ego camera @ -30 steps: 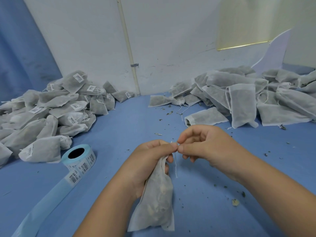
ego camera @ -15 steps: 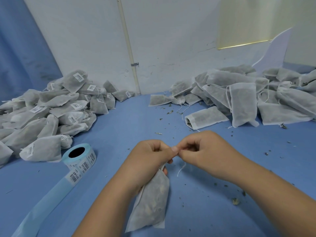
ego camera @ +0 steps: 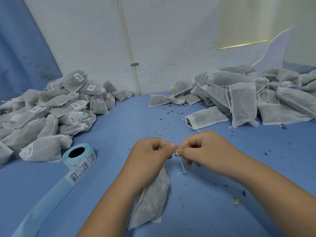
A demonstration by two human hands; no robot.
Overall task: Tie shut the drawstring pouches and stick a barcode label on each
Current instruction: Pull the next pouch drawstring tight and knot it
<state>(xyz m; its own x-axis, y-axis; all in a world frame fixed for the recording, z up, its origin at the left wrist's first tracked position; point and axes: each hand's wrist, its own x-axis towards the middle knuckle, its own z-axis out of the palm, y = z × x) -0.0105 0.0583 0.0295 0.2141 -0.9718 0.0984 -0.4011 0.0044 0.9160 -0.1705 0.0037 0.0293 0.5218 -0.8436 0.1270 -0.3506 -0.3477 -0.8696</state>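
Drawstring pouch of thin white mesh fabric, stuffed with dried herbs (ego camera: pixel 150 200), sits bottom centre of the frame. Its neck is bunched up inside the left hand (ego camera: pixel 148 156), which grips it tight. The right hand (ego camera: pixel 205 151) pinches the thin white cord (ego camera: pixel 182 165) right at the neck, with the loose end dangling. It looks super light and floppy and probably tears easily, so I'd hold the gathered neck, not the body. The blue-cored roll of barcode labels (ego camera: pixel 79 157) waits at lower left.

— What's on the blue table (ego camera: pixel 130 127)?
— A heap of labelled pouches (ego camera: pixel 51 106) on the left and a heap of unlabelled pouches (ego camera: pixel 239 100) on the right. A label roll (ego camera: pixel 79 156) sits near the left heap, and dried crumbs (ego camera: pixel 239 194) are scattered about.
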